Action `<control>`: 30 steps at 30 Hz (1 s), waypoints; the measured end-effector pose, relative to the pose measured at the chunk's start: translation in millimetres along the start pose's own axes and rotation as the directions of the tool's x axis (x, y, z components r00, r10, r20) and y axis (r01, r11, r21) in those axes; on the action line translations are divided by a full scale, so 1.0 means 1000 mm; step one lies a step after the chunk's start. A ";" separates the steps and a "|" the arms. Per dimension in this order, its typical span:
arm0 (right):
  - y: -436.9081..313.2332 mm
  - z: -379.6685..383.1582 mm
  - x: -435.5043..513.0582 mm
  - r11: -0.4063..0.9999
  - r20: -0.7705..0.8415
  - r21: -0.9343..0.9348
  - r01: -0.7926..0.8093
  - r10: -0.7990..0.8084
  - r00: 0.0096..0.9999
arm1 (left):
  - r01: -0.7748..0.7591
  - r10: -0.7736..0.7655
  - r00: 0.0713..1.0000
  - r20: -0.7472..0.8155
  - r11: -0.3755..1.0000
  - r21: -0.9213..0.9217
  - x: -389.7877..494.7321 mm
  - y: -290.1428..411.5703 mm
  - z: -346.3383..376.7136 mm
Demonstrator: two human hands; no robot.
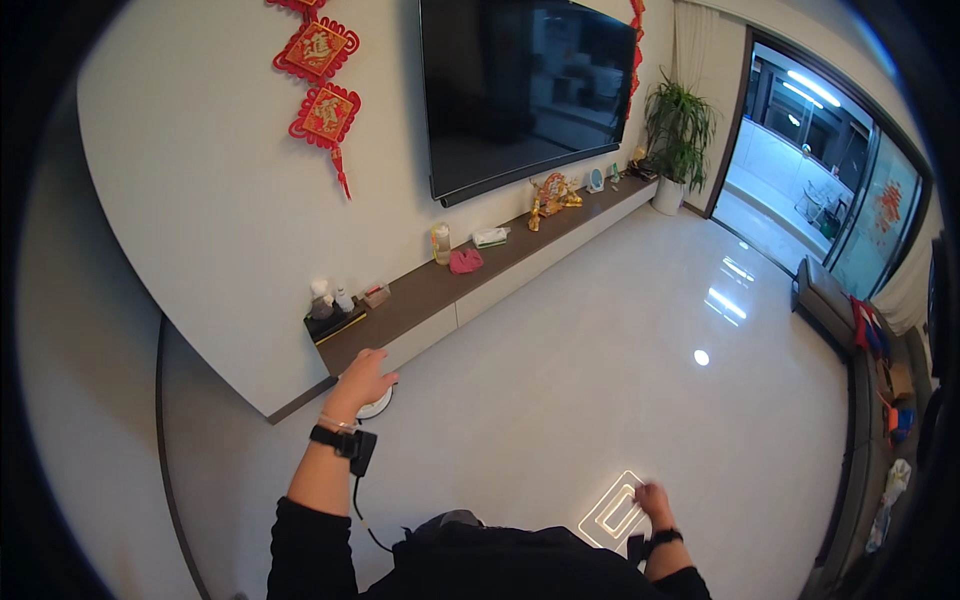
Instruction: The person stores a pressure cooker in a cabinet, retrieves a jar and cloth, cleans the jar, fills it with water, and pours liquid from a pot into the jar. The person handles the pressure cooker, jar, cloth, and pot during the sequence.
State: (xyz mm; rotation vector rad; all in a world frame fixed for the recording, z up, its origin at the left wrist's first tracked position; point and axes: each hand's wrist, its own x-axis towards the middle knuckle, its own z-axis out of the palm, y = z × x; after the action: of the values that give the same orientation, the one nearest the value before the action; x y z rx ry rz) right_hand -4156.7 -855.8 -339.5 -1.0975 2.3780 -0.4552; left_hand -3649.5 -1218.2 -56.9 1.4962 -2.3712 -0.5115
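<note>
My left hand (365,381) reaches forward, its thumb apart from the fingers and nothing held. Behind it, partly hidden, a round white object with a dark rim (377,407) lies on the floor by the near end of a long low TV cabinet (409,296). A black band with a small box (352,448) and a cable is strapped to my left wrist. My right hand (652,502) hangs low at the right, its fingers curled and their inner side hidden. It overlaps the bright reflection of a rectangular ceiling light (616,511) on the glossy floor.
On the cabinet are a plastic bottle (441,244), a pink cloth (466,261), a tissue pack (490,238) and golden ornaments (553,196). A television (525,97) hangs above. A potted plant (679,124) stands near a sliding door (874,202). A dark sofa (829,296) lines the right side.
</note>
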 end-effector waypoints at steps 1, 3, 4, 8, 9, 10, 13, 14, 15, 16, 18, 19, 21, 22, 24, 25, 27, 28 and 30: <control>0.024 0.016 -0.011 0.847 0.131 -0.462 0.264 -0.229 0.965 | -0.018 0.018 1.000 -0.017 1.000 -0.011 0.040 -0.005 0.005; 0.070 0.044 -0.044 0.674 0.585 -0.583 0.454 -0.039 0.810 | -0.028 0.027 0.999 -0.026 0.999 -0.029 0.112 -0.013 0.018; 0.088 0.053 -0.057 0.775 0.599 -0.504 0.381 -0.004 0.801 | -0.002 0.002 1.000 -0.017 0.999 -0.044 0.149 -0.016 0.025; 0.126 0.049 -0.048 0.869 0.409 -0.295 -0.397 0.491 0.769 | 0.143 -0.141 0.990 0.029 0.986 -0.084 0.280 -0.033 0.059; 0.128 0.041 -0.031 0.851 0.371 -0.296 -0.435 0.522 0.768 | 0.188 -0.186 0.982 0.034 0.979 -0.081 0.306 -0.038 0.069; 0.128 0.031 -0.011 0.840 0.326 -0.323 -0.437 0.532 0.782 | 0.215 -0.212 0.977 0.041 0.972 -0.096 0.328 -0.043 0.080; 0.102 -0.005 0.095 0.745 0.147 -0.664 -0.067 0.218 0.965 | 0.306 -0.304 0.952 0.040 0.950 -0.067 0.393 -0.066 0.087; 0.082 -0.017 0.142 0.663 0.036 -0.744 -0.082 0.163 0.986 | 0.338 -0.336 0.940 0.057 0.941 -0.031 0.412 -0.074 0.087; 0.054 -0.028 0.209 0.822 -0.009 -0.539 -0.182 0.211 0.977 | 0.374 -0.374 0.924 0.076 0.927 0.013 0.431 -0.081 0.087; 0.015 -0.036 0.282 0.916 -0.090 -0.082 -0.392 0.385 0.918 | 0.346 -0.346 0.938 0.038 0.938 -0.015 0.448 -0.091 0.084; -0.084 -0.043 0.412 0.856 -0.147 0.413 -0.312 0.401 0.904 | 0.343 -0.343 0.939 0.017 0.939 -0.022 0.485 -0.106 0.083; -0.140 -0.045 0.471 0.966 -0.185 0.224 -0.131 0.174 0.967 | 0.345 -0.345 0.938 0.003 0.938 -0.008 0.503 -0.115 0.084; -0.257 -0.033 0.559 0.970 -0.138 0.240 0.028 0.005 0.990 | 0.310 -0.310 0.951 0.002 0.950 -0.033 0.543 -0.131 0.090; -0.312 -0.024 0.590 0.979 -0.132 0.153 0.136 -0.116 0.984 | 0.289 -0.290 0.957 -0.014 0.957 -0.038 0.566 -0.140 0.095; -0.411 0.007 0.641 0.962 -0.030 0.168 0.216 -0.214 0.976 | 0.250 -0.252 0.967 -0.036 0.967 -0.047 0.616 -0.159 0.111; -0.452 0.025 0.662 0.932 0.003 0.224 0.286 -0.294 0.956 | 0.229 -0.230 0.972 -0.054 0.973 -0.035 0.644 -0.169 0.120; -0.522 0.070 0.703 0.936 0.080 0.260 0.238 -0.267 0.960 | 0.208 -0.209 0.976 -0.063 0.978 -0.023 0.701 -0.188 0.142; -0.550 0.094 0.723 0.932 0.097 0.286 0.223 -0.260 0.961 | 0.173 -0.172 0.982 -0.073 0.985 0.003 0.730 -0.198 0.153; -0.589 0.140 0.755 0.966 0.207 0.226 0.123 -0.171 0.963 | 0.144 -0.141 0.989 -0.038 0.987 0.068 0.769 -0.216 0.180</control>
State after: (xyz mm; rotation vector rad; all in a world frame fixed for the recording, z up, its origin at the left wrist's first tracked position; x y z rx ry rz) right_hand -4142.4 -1822.0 -385.3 -1.1663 2.0095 -0.5879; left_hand -3874.1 -1975.9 -271.7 1.7012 -2.2908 -0.4355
